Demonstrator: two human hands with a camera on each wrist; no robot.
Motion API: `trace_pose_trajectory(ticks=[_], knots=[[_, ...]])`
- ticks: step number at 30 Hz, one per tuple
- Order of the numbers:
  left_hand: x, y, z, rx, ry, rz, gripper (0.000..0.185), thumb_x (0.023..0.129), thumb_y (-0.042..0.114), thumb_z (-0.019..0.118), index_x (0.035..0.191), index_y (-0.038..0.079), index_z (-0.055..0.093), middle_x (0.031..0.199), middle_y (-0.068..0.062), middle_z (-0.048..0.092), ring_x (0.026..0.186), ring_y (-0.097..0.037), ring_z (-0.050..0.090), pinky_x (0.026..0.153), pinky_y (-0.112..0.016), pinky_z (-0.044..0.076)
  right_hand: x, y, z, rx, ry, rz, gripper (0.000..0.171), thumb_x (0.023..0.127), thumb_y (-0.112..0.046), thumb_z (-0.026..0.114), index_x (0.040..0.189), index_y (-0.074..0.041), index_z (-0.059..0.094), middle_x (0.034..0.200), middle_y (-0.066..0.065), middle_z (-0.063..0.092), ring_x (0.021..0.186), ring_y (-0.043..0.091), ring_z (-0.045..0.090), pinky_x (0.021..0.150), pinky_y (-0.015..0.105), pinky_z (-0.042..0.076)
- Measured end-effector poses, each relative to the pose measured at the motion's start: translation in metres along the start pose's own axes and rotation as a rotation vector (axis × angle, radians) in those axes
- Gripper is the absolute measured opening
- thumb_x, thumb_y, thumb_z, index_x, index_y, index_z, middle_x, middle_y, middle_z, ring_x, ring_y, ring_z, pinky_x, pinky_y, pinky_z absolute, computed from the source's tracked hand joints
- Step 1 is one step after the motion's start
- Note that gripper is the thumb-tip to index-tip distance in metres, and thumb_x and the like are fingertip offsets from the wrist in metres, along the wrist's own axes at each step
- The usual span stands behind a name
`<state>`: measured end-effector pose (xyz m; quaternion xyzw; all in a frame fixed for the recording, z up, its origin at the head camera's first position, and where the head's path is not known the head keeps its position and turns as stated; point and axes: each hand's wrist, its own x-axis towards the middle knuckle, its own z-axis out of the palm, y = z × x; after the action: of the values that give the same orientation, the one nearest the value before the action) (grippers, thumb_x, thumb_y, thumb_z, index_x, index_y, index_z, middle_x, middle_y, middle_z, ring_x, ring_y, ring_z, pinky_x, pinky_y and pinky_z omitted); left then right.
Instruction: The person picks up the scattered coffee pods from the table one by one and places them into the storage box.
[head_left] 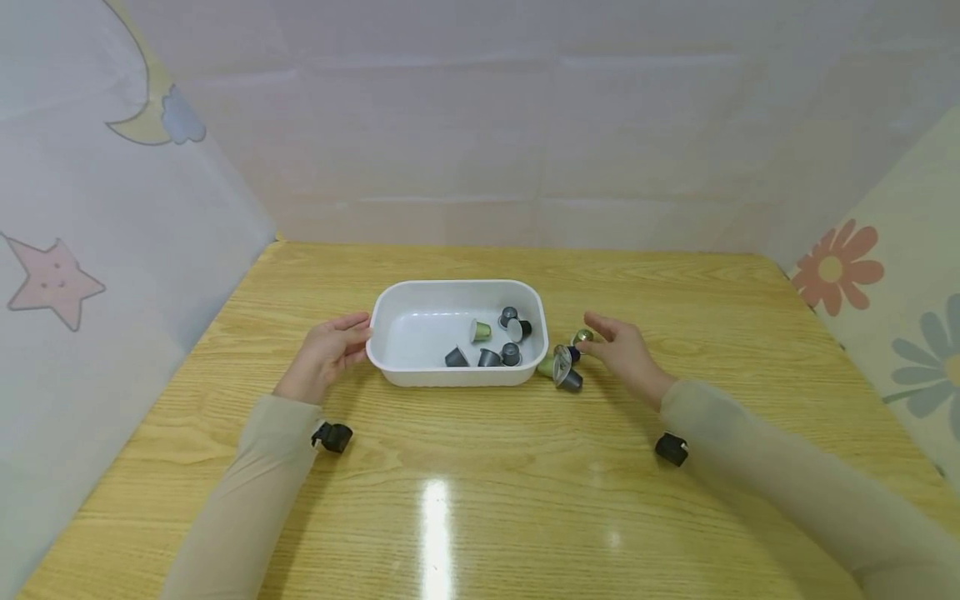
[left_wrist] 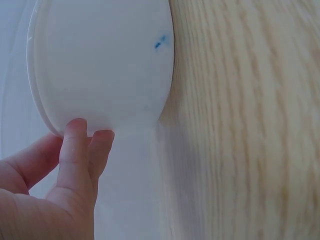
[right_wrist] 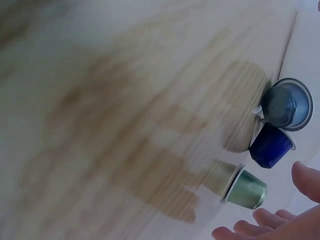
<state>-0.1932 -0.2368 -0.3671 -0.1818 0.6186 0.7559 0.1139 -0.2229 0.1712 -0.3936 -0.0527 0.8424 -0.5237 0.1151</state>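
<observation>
At the left end of the white plastic tub (head_left: 453, 378), my left hand (head_left: 324, 354) touches the outer wall just under the rim. The left wrist view shows its fingertips (left_wrist: 76, 125) against the tub's smooth end wall (left_wrist: 105, 70). My right hand (head_left: 621, 353) hovers beside a small cluster of coffee capsules, thumb and fingers spread, holding nothing. Nearest to it are a green capsule (right_wrist: 248, 190) and a dark blue capsule (right_wrist: 271, 146). A grey capsule (right_wrist: 285, 106) sits against the blue one. Another grey capsule (head_left: 572, 382) lies at the cluster's near side.
Inside the tub are several dark grey capsules (head_left: 490, 357) and one light green capsule (head_left: 481, 332), mostly toward its right half. The wooden table (head_left: 480, 450) reaches back to a pale cloth wall (head_left: 480, 150). Printed cloth hangs on both sides.
</observation>
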Motion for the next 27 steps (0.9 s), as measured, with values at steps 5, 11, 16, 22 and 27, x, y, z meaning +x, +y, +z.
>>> trace_pose_trajectory(ticks=[5,11,16,22,27], knots=[[0.0,0.0,0.0,0.012,0.004,0.001,0.054,0.098,0.0,0.054,0.148,-0.003,0.034,0.085,0.003,0.065,0.072,-0.005,0.062,0.061,-0.015,0.052,0.005,0.003,-0.002,-0.051,-0.016,0.039,0.063,0.096,-0.004,0.06,0.149,0.006,0.027,0.153,0.022,0.027,0.142,0.04,0.021,0.114,0.048,0.023],[0.0,0.0,0.0,0.01,0.0,-0.003,0.055,0.098,0.001,0.055,0.149,-0.001,0.034,0.09,0.002,0.064,0.074,-0.006,0.062,0.062,-0.015,0.053,0.011,0.004,-0.003,-0.063,-0.026,0.078,0.064,0.096,-0.003,0.061,0.149,0.007,0.026,0.149,0.026,0.033,0.139,0.039,0.03,0.112,0.046,0.03],[0.0,-0.001,-0.001,0.012,-0.008,0.0,0.055,0.099,0.001,0.054,0.149,0.0,0.034,0.095,0.001,0.062,0.076,-0.006,0.062,0.062,-0.015,0.052,0.016,0.005,-0.004,-0.08,-0.036,0.094,0.062,0.096,-0.005,0.062,0.147,0.008,0.03,0.148,0.026,0.033,0.137,0.04,0.032,0.11,0.045,0.033],[0.0,-0.001,-0.001,0.012,-0.011,0.004,0.055,0.098,0.001,0.054,0.149,-0.001,0.034,0.096,0.001,0.063,0.076,-0.005,0.063,0.064,-0.015,0.053,0.02,0.006,-0.005,-0.194,-0.022,0.071,0.053,0.094,-0.005,0.064,0.141,0.01,0.042,0.142,0.026,0.042,0.132,0.041,0.04,0.107,0.047,0.038],[0.001,-0.002,-0.002,0.011,-0.011,0.006,0.055,0.099,0.0,0.054,0.149,-0.001,0.033,0.095,0.001,0.063,0.074,-0.005,0.063,0.063,-0.015,0.053,0.023,0.008,-0.005,-0.2,-0.01,0.068,0.049,0.093,-0.006,0.066,0.136,0.009,0.048,0.137,0.027,0.049,0.128,0.041,0.045,0.103,0.047,0.042]])
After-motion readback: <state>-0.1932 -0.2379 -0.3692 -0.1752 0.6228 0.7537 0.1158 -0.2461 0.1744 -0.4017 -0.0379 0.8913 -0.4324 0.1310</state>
